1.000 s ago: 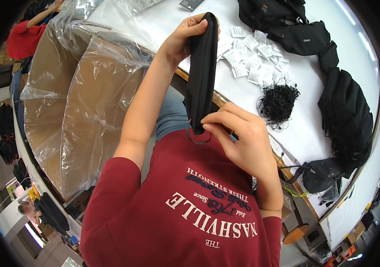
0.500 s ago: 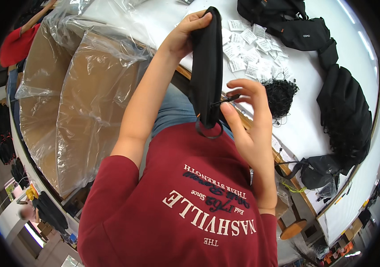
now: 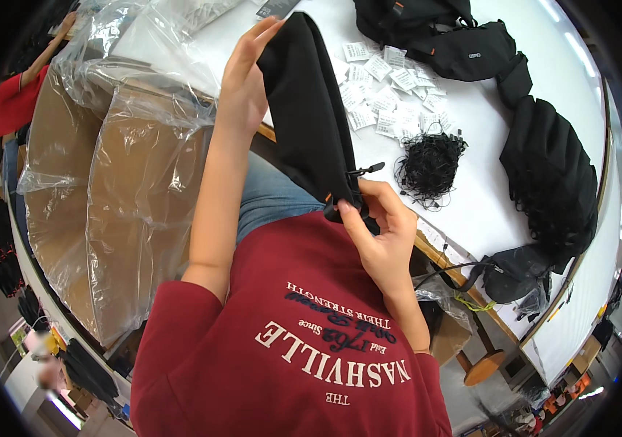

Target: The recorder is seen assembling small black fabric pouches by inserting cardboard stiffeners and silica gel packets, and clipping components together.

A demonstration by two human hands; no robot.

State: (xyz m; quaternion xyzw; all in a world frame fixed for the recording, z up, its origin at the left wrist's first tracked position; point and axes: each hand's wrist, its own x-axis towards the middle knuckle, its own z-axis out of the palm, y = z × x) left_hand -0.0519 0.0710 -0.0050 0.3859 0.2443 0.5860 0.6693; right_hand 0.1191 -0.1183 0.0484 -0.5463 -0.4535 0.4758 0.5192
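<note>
A flat black zippered bag (image 3: 307, 102) is raised and tilted in front of me. My left hand (image 3: 244, 80) holds its far end, the fingers stretched along the edge and the thumb hidden. At the near end, my right hand (image 3: 384, 229) pinches the corner by a small orange tab (image 3: 328, 197) and a black strap loop. Just above my right fingers, a black zipper pull (image 3: 369, 169) sticks out from the bag's side.
On the white table lie many small white printed packets (image 3: 387, 91), a tangle of black cords (image 3: 430, 166) and several black bags (image 3: 551, 175). Cardboard under clear plastic (image 3: 140, 197) stands on the left. Beyond it a person's red sleeve (image 3: 16, 105) shows. A wooden stool (image 3: 483, 366) is at lower right.
My right hand has moved from the zipper pull down to the bag's near corner. The bag has turned to show more of its broad side, its far end shifting left with my left hand.
</note>
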